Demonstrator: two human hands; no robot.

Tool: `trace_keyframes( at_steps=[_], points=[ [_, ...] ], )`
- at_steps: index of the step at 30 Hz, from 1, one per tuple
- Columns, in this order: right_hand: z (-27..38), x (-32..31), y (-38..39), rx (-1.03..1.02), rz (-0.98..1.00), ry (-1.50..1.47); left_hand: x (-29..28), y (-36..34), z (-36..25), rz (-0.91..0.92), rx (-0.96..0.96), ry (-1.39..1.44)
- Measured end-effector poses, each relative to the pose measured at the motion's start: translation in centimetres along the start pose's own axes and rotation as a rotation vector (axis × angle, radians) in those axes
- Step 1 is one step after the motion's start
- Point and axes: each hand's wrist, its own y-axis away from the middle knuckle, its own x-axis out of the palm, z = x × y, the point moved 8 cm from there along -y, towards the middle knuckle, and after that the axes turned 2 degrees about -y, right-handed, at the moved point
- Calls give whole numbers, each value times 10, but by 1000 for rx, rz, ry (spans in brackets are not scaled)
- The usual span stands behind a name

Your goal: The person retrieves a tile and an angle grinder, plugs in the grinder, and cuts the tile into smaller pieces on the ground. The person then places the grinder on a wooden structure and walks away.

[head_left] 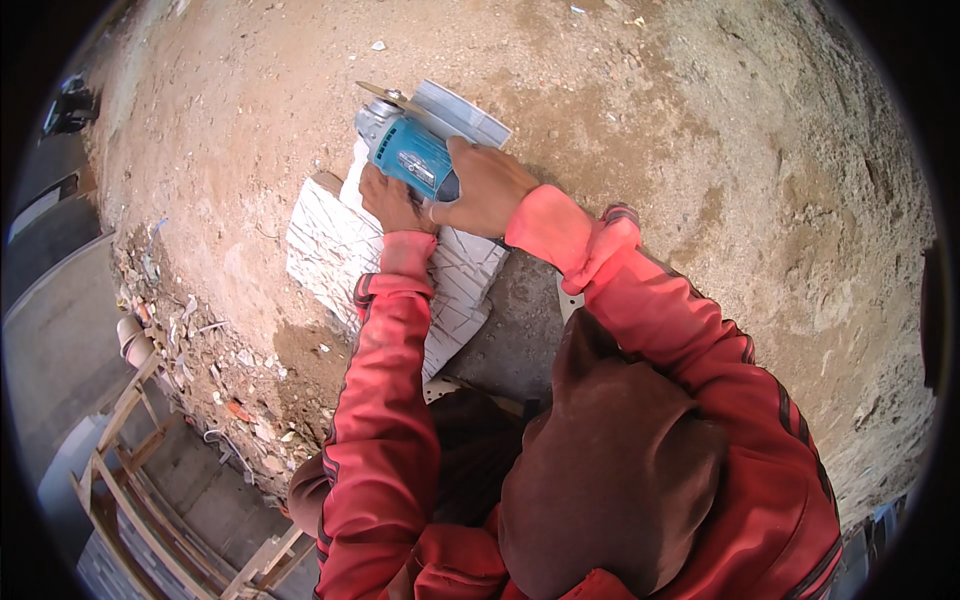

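My right hand [490,185] is wrapped round the rear of a teal angle grinder [415,158], which has a grey metal head and a thin disc [385,94] at its far end. Close against the grinder's near side, my left hand [395,203] has its fingers curled over a white piece [354,176]; whether it grips that piece or the grinder is hidden. Beneath my left hand and forearm lies a white slab [330,236] with dark streaks. Just beyond the grinder, a light grey flat piece [462,112] is partly covered by the tool.
Sandy, gritty ground [250,110] spreads around the work. Rubble and scraps [240,365] lie to the left, near a wooden frame [130,480] and a pale pot [133,342]. Brown cloth [610,460] fills the near middle. Perforated pale footwear [569,302] shows beside the slab.
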Motion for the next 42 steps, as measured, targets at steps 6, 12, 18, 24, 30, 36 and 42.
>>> trace_keyframes(
  at_steps=[6, 12, 18, 24, 30, 36, 42],
  points=[
    [-14, -6, 20, -20, -25, 18, -1, -4, -21, -2, 34, 3],
    [-19, -7, 32, -79, -60, 23, -1, -1, -18, -15, 59, -31],
    [-22, -9, 47, -48, -23, 28, -1, -1, -18, -2, 33, -59],
    [-33, -10, 63, -21, -11, 45, -4, -5, -35, -9, 39, -3],
    [-29, -13, 74, -11, -19, 39, -10, -4, -36, -39, 77, 9],
    [-25, -16, 86, -14, -6, 39, -13, -2, -35, -24, 82, -36],
    [-33, -15, 99, -36, -28, 44, -16, -1, -43, 1, 37, -1]
  ],
)
